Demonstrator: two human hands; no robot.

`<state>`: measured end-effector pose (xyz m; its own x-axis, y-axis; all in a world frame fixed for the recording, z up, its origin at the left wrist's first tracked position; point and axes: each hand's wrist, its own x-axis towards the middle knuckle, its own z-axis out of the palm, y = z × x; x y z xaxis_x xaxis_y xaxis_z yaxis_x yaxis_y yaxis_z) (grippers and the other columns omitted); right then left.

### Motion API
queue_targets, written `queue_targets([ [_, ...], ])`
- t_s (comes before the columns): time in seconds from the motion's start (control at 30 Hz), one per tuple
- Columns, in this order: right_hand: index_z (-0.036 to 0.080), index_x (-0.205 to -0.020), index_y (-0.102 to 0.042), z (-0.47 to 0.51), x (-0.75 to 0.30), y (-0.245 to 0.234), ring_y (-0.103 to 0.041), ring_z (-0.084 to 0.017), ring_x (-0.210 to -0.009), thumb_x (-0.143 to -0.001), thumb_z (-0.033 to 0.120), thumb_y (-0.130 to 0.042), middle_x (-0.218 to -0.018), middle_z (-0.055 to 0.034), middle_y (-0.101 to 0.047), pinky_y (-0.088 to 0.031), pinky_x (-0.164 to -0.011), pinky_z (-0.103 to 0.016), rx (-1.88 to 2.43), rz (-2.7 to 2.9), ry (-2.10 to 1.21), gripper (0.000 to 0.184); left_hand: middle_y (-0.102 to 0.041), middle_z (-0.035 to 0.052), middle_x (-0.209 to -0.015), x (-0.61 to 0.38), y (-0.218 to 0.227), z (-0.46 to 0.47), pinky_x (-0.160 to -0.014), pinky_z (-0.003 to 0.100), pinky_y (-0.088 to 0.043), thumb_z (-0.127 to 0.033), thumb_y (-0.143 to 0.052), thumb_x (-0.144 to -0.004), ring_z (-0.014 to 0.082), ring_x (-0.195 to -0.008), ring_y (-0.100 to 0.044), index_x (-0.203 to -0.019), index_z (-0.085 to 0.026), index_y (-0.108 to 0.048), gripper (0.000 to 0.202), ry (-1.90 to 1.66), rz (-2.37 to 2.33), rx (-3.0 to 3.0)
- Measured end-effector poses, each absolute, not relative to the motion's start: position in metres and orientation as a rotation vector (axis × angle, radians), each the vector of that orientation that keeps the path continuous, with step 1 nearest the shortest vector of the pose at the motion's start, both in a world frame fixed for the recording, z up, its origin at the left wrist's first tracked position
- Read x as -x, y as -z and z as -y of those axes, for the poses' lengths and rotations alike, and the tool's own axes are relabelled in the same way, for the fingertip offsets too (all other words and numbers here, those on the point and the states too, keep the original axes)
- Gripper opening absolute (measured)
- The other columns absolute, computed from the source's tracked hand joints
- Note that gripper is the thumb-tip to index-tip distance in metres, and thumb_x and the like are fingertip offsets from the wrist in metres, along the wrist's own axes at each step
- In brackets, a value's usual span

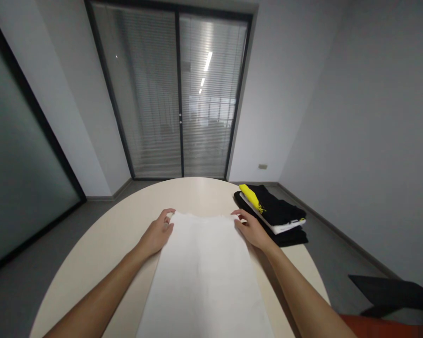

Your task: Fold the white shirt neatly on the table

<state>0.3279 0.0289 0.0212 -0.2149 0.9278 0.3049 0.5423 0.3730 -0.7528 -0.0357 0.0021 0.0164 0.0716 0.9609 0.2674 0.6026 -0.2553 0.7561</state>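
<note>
A long piece of white cloth (pixel 204 272) lies flat on the round table, running from its middle toward me past the bottom of the view. My left hand (pixel 158 232) is at the cloth's far left corner, its fingers curled over the edge and the thumb beside it. At the far right corner, my right hand (pixel 252 228) holds the cloth in the same way, fingertips on the edge. What kind of garment or fabric it is cannot be made out. The far edge between my hands looks slightly uneven.
To the right of my right hand sits a stack of folded clothes (pixel 278 206), black and white with a yellow piece on top. The pale round table (pixel 109 244) curves around both arms. A dark chair part (pixel 395 291) and something red (pixel 380 326) are at lower right. Glass doors (pixel 179 94) stand beyond.
</note>
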Motion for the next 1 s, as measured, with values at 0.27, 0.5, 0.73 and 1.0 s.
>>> queue_targets([
  [0.27, 0.021, -0.132, -0.051, -0.045, -0.318, -0.004, -0.057, -0.013, -0.062, -0.087, 0.032, -0.049, -0.087, -0.0034, -0.063, -0.043, -0.06, -0.024, 1.485, 1.754, -0.522, 0.047, -0.07, 0.0085, -0.11, 0.033, 0.005, -0.022, -0.086, 0.032, -0.049, -0.032, -0.051, -0.084, 0.0214, -0.093, -0.065, -0.111, -0.017, -0.067, 0.035, -1.096, -1.528, -1.838],
  [0.5, 0.02, -0.133, -0.052, -0.046, -0.317, -0.005, -0.06, -0.014, -0.064, -0.089, 0.038, -0.047, -0.092, -0.0043, -0.064, -0.046, -0.065, -0.027, 1.444, 1.693, -0.503, 0.047, -0.063, 0.0126, -0.125, 0.027, 0.01, -0.018, -0.105, 0.041, -0.043, -0.026, -0.043, -0.089, 0.0238, -0.114, -0.06, -0.123, -0.013, -0.061, 0.041, -1.134, -1.687, -1.979],
  [0.73, 0.016, -0.13, -0.048, -0.042, -0.319, -0.006, -0.057, -0.016, -0.061, -0.083, 0.042, -0.057, -0.07, 0.001, -0.059, -0.042, -0.063, -0.027, 1.608, 1.726, -0.494, 0.054, -0.055, 0.0117, -0.134, 0.023, 0.012, -0.013, -0.109, 0.04, -0.04, -0.025, -0.043, -0.091, 0.0237, -0.123, -0.054, -0.136, -0.015, -0.051, 0.047, -0.985, -1.746, -2.134],
  [1.0, 0.021, -0.119, -0.055, -0.041, -0.317, -0.009, -0.056, -0.015, -0.06, -0.09, 0.037, -0.045, -0.084, -0.0034, -0.064, -0.042, -0.061, -0.026, 1.527, 1.726, -0.415, 0.034, -0.035, 0.0168, -0.153, 0.011, 0.001, -0.008, -0.107, 0.042, -0.041, -0.028, -0.04, -0.094, 0.0305, -0.133, -0.046, -0.152, -0.012, -0.029, 0.061, -0.763, -1.883, -2.15],
])
